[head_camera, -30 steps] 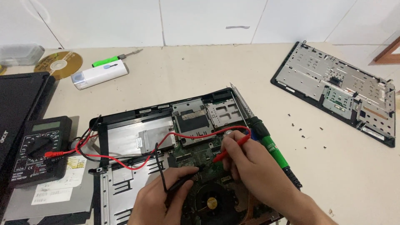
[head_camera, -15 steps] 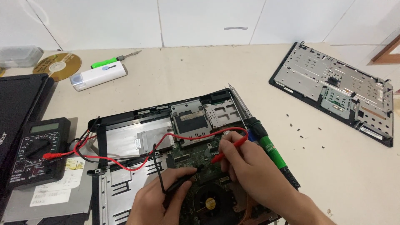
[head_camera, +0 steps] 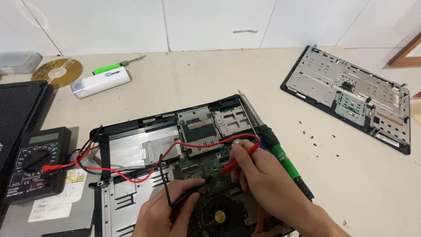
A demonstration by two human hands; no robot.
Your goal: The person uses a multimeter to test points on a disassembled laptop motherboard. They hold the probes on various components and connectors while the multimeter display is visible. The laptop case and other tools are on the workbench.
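Partly, right hand (head_camera: pixel 258 175) hides motherboard (head_camera: pixel 206 169).

We see a slim red plastic test probe (head_camera: pixel 239 158) slanting tip-down at frame centre, and a thin black plastic probe (head_camera: pixel 190 194) lower centre, both tips touching the green circuit board (head_camera: pixel 206 169).

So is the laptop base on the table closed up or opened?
Opened. The laptop base has no top cover: its green circuit board and round fan lie bare under both hands' probes.
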